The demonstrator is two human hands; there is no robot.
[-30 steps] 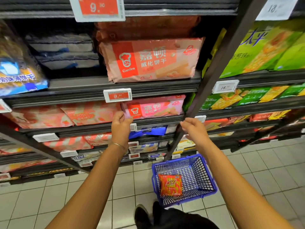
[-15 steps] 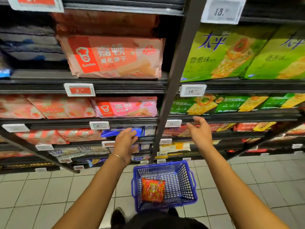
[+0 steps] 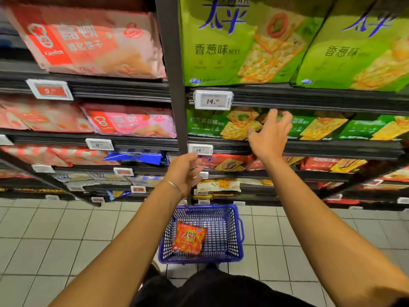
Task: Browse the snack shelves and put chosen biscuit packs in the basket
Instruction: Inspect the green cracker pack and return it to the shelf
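Observation:
My right hand reaches up to the second shelf with fingers spread, its tips at a dark green cracker pack; it holds nothing. My left hand, with a thin bracelet at the wrist, hovers lower in front of the shelf upright with loosely curled fingers and holds nothing. On the tiled floor below stands a blue wire basket with one red-orange snack pack lying in it.
Big light-green cracker bags fill the top right shelf, pink and red Garden wafer packs the left bay. A dark steel upright splits the two bays. Red cracker packs lie on the shelf below. Price tags line the shelf edges.
The view has shifted right and closer to the green cracker bay. My right hand rose from the third shelf's edge to the dark green packs. My left hand moved right, towards the upright.

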